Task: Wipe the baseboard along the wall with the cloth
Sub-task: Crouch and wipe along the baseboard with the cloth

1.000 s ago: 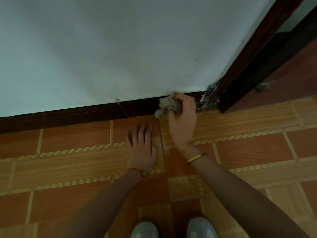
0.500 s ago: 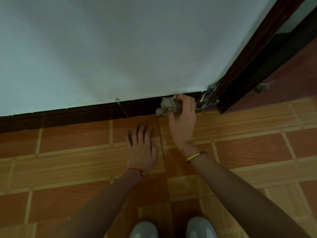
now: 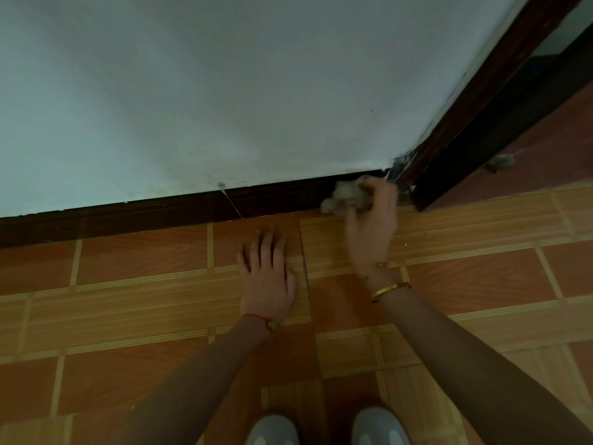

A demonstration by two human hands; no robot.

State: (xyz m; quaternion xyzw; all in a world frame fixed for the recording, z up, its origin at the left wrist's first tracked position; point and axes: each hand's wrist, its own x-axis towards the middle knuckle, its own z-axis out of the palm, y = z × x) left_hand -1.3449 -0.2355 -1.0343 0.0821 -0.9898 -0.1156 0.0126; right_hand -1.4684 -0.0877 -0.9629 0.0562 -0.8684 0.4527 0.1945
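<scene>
Head view | tiled floor (image 3: 144, 271), pale wall (image 3: 224, 91) | right hand (image 3: 369, 232) grips cloth (image 3: 345, 197) against baseboard (image 3: 160, 213) | left hand (image 3: 266, 271) flat, empty

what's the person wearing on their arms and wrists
Both forearms are bare, with no sleeves in view. The left hand has a thin red cord bracelet at the wrist; the right hand has a slim gold bangle.

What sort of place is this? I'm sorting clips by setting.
Probably an indoor room in a home, beside a doorway: a pale painted wall meets a dark baseboard, patterned orange floor tiles, and a dark wooden door frame at right.
</scene>
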